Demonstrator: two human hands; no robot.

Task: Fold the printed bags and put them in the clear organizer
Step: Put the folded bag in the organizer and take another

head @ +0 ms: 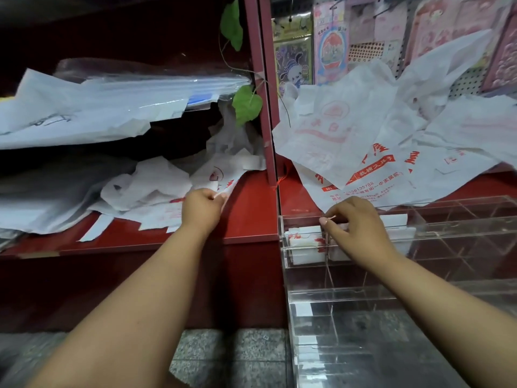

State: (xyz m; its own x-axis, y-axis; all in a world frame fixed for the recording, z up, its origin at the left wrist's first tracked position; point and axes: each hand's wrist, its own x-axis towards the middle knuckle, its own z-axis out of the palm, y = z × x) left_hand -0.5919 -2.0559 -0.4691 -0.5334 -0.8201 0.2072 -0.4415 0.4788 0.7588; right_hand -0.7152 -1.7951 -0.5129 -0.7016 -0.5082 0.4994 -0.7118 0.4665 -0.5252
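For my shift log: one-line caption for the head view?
Left hand pinches a printed bag on the red shelf; right hand reaches into the clear organizer.

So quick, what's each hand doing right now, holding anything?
Left hand: pinching the edge of a printed bag on the red shelf.
Right hand: fingers curled on a folded bag in the clear organizer.

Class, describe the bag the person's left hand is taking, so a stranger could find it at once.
Start at the red shelf, left of its upright post. On it lies a heap of white plastic bags; the left hand pinches the near corner of one printed bag. Unlike its plainer neighbours, it shows a red round logo.
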